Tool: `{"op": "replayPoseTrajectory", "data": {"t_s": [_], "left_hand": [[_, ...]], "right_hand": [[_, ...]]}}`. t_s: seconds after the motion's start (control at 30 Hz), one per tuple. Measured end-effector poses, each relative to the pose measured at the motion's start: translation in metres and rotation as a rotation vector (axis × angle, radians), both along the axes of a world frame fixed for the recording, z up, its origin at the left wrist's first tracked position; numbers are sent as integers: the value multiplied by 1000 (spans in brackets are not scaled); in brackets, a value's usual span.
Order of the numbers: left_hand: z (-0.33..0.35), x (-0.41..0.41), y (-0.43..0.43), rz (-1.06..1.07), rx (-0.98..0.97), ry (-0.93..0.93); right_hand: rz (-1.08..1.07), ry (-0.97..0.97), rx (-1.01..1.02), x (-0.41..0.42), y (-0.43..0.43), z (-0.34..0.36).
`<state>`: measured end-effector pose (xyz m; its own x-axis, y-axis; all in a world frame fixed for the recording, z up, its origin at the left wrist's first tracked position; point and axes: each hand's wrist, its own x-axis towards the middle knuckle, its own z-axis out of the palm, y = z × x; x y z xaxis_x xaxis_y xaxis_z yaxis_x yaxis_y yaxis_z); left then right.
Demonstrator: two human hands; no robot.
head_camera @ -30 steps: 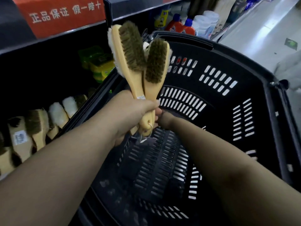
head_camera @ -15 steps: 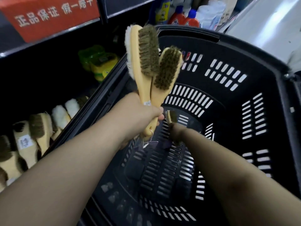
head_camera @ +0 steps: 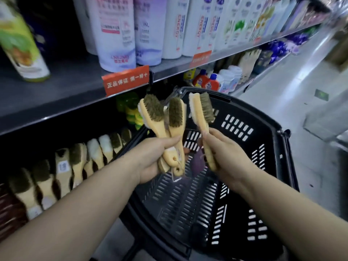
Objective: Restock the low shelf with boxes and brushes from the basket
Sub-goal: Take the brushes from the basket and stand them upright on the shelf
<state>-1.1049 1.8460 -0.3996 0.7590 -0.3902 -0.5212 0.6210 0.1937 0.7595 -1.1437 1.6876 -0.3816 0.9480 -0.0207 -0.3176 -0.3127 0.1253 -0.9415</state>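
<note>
Aisle point(head_camera: 282, 102), above basket point(head_camera: 263, 117) | brushes point(head_camera: 169, 117) gripped by handles in left hand point(head_camera: 150, 161), brush point(head_camera: 202, 112) in right hand point(head_camera: 227, 153) | judged light, stiff; handles to be held.

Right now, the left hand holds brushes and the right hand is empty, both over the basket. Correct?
No. The head view shows the right hand gripping one brush. The left hand does hold brushes, and both are over the basket.
</note>
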Motion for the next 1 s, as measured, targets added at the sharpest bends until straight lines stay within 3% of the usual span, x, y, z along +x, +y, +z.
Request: {"op": "replayPoseTrajectory", "data": {"t_s": [0.3, 0.47, 0.73, 0.87, 1.0], "left_hand": [[18, -58, 81, 229, -69, -81], [15, -82, 133, 306, -102, -100], [-26, -98, 185, 414, -208, -40], [-48, -99, 200, 458, -179, 13], [-68, -89, 202, 580, -94, 131]], "right_hand": [[269, -104, -49, -29, 94, 25], [314, -33, -54, -29, 143, 22], [472, -337, -614, -16, 201, -18], [716, -413, -820, -5, 209, -24], [822, -602, -1244, 14, 198, -28]]}}
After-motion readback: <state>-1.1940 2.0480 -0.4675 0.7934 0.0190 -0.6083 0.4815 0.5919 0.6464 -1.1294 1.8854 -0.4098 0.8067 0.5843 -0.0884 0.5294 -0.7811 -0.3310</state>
